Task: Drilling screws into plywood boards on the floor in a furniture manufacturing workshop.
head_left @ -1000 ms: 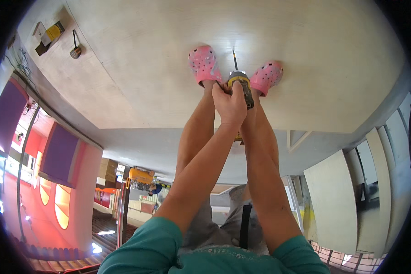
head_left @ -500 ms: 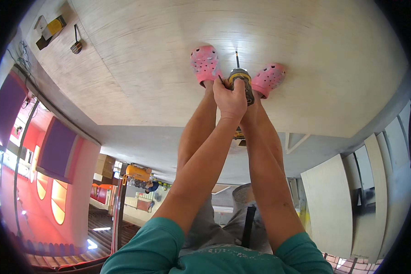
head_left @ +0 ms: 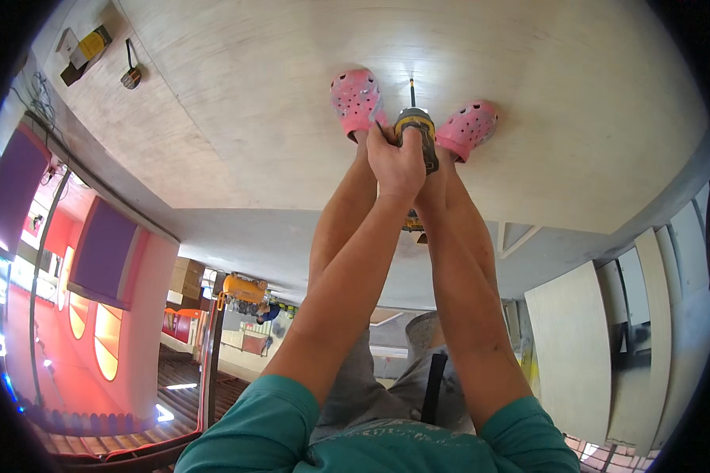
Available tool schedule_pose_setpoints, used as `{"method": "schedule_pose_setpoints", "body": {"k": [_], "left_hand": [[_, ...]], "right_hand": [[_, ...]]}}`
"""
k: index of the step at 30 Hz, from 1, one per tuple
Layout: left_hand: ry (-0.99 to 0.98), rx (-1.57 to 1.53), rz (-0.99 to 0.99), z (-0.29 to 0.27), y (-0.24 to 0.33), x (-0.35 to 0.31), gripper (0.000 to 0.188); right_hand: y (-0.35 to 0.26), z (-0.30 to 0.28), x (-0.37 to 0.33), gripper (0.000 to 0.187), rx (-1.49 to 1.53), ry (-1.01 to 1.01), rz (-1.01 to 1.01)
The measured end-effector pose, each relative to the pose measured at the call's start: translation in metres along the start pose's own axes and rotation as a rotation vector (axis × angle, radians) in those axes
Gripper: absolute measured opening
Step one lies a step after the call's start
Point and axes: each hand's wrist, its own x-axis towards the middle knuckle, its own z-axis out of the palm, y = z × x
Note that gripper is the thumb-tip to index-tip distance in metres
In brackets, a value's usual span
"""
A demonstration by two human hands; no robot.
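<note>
A yellow-and-black cordless driver (head_left: 416, 126) points away from me, between my feet. Its long thin bit (head_left: 412, 93) reaches toward a bright spot of light on the pale wooden panel (head_left: 260, 102). My left hand (head_left: 398, 164) is closed against the driver's body from the left, and a thin dark piece sticks out by its fingers, too small to name. Behind it, my right hand (head_left: 431, 189) grips the driver's handle, its fingers mostly hidden. Lower down, the yellow-and-black base of the tool shows between my forearms. Whether the bit touches a screw cannot be made out.
I stand on the panel in pink clogs (head_left: 357, 98). At the far left lie a tape measure (head_left: 131, 76) and an opened yellow-and-white box (head_left: 89, 47). Loose cables (head_left: 39, 98) run beside the panel's edge. Wooden boards (head_left: 572, 347) stand at the right.
The view has shifted slightly, so the panel, my feet and the driver sit a little higher in the picture. Both hands keep their hold on the driver.
</note>
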Motion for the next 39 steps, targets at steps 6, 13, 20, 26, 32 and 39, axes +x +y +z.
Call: {"method": "schedule_pose_setpoints", "body": {"k": [6,13,20,26,32,39], "left_hand": [[0.007,0.0,-0.014,0.003,0.001,0.0,0.026],[0.015,0.013,-0.065,0.004,0.001,0.004,0.027],[-0.016,-0.187,-0.109,-0.031,-0.005,0.012,0.021],[-0.463,0.934,1.036,-0.103,0.112,-0.071,0.022],[-0.419,0.602,0.365,-0.173,0.14,-0.099,0.028],[-0.595,0.178,0.014,-0.152,0.224,-0.133,0.026]], "right_hand": [[-0.003,0.0,-0.003,0.042,0.002,-0.011,0.013],[0.002,0.004,0.004,0.043,0.001,-0.017,0.036],[0.007,0.019,-0.017,0.045,0.036,-0.005,0.062],[-0.03,-0.038,-0.093,0.051,0.391,0.044,0.352],[-0.093,-0.148,-0.157,0.011,0.735,0.079,0.459],[-0.11,-0.22,-0.253,0.03,1.221,0.26,0.152]]}}
